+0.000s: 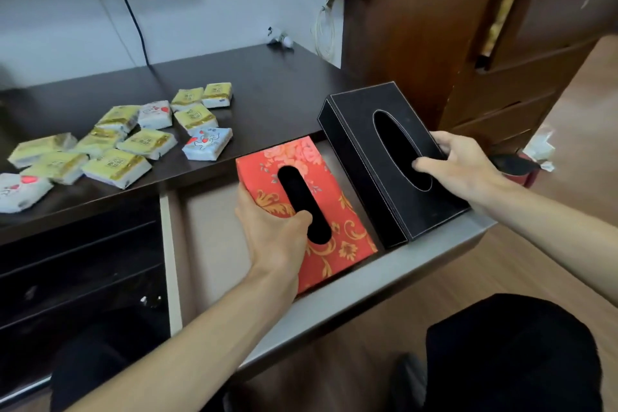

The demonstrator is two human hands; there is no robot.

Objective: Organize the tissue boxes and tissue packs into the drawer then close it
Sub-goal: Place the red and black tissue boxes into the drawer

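Observation:
The drawer [351,298] stands pulled out under the dark desk. A red floral tissue box [337,211] lies inside it, and my left hand [277,231] grips its near left side with the thumb in the oval slot. A black tissue box [361,144] with white stitching sits higher, over the drawer's right part, tilted. My right hand [458,167] holds its right side with the thumb at the slot's edge. Several small tissue packs [133,144], yellow and white, lie scattered on the desk top at the left.
The dark desk top [277,90] runs to a white wall with a black cable [133,17]. A brown wooden cabinet [468,43] stands at the right. Dark shelves [80,261] lie left of the drawer. My dark-clad knees [511,354] are below.

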